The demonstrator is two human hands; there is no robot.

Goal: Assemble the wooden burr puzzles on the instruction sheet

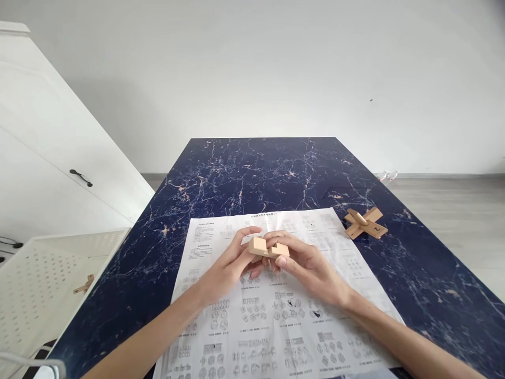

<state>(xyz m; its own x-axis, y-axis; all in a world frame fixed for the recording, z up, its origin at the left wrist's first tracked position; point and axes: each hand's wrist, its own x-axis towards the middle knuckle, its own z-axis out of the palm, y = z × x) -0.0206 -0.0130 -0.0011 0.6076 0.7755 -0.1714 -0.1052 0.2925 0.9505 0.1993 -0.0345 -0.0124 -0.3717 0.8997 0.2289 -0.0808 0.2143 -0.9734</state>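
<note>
While Both Hands Grip a Notched Wooden Piece [258,246], a Wooden Cross Assembly [369,226] Rests at the Right

When viewed from the head camera, the notched wooden piece is positioned above the middle of a printed sheet [343,337], raised between the hands. A block-shaped portion forms its left end, a lower notch follows, and a second raised portion forms its right end. Whether it is one part or two joined parts cannot be told.

Left hand [231,261]: the fingers are curled about the left end, with the thumb on the near side and the index finger arched over the far side. Contact at the index fingertip cannot be confirmed.

Right hand [310,266]: the thumb presses the near face of the right end; the other fingers close on it from behind.

The printed sheet carries text and rows of line diagrams and lies on a dark blue, marble-patterned table [256,173]. The wooden cross assembly, marked with the numeral 2, sits on the table just beside the sheet's upper right edge.

To the left, a perforated white surface [47,284] supports another wooden item [83,284], near a white cabinet [59,131] with a black handle [81,178].
</note>
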